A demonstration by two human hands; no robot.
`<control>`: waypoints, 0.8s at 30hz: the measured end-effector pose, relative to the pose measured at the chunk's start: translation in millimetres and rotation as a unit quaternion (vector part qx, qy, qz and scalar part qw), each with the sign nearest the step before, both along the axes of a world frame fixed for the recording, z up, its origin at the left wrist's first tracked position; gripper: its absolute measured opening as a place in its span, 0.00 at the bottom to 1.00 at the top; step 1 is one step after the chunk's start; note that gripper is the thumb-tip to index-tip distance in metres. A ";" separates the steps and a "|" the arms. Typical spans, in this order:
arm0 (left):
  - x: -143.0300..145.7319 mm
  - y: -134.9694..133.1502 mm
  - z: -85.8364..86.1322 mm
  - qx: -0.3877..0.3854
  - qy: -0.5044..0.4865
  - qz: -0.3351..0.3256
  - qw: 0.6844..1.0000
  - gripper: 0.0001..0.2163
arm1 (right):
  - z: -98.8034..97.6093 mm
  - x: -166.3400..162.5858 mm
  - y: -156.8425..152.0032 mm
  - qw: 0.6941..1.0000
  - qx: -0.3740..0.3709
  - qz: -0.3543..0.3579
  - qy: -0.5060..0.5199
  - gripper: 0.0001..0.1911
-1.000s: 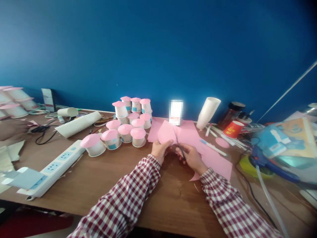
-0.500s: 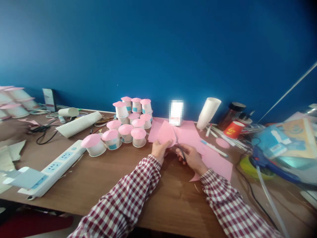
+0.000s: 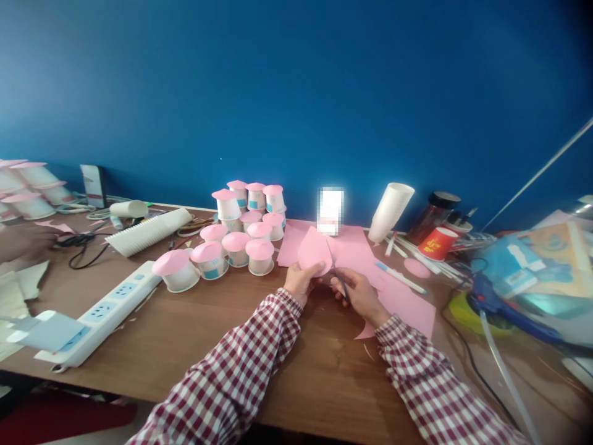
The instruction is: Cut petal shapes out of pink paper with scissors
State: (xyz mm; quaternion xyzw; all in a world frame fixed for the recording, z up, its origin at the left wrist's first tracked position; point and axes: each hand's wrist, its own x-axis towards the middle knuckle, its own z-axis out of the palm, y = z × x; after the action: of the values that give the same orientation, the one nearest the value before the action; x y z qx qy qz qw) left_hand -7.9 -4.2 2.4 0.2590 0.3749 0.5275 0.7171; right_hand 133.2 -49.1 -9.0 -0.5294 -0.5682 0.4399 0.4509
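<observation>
My left hand [image 3: 300, 281] pinches a piece of pink paper [image 3: 314, 252], thumb on top, above larger pink sheets on the table. In my right hand [image 3: 361, 295] is a pair of scissors [image 3: 341, 285], its blades pointing away from me at the right edge of the held piece. Whether the blades are apart is too small to tell. More pink sheets [image 3: 410, 304] lie under and right of my right hand. Left of my hands stand several upturned paper cups [image 3: 260, 264] topped with pink paper cones [image 3: 259, 248].
A power strip [image 3: 109, 312] with a plugged-in adapter lies left. A leaning stack of white cups [image 3: 391, 210], a marker [image 3: 401, 277], a red cup [image 3: 438, 243] and a blue glue gun [image 3: 509, 315] are on the right. Another person's blurred hand [image 3: 28, 244] shows at far left.
The held pink paper has turned slightly against the scissor blades. My hands stay in nearly the same place.
</observation>
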 end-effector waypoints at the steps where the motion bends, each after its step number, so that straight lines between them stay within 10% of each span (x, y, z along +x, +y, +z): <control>1: -0.1 0.1 -0.4 0.000 -0.002 -0.002 1.000 0.13 | 0.0 0.1 0.0 1.000 0.000 0.000 0.002 0.21; 24: 0.1 0.5 -2.2 -0.011 0.056 0.024 0.998 0.15 | -1.1 -0.4 0.3 1.000 -0.017 0.008 0.015 0.22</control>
State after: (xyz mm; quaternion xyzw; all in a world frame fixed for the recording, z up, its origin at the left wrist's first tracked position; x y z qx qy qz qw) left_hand -7.8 -3.7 0.2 0.2713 0.4263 0.5249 0.6849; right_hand 132.8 -48.8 -10.1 -0.5258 -0.5577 0.4608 0.4474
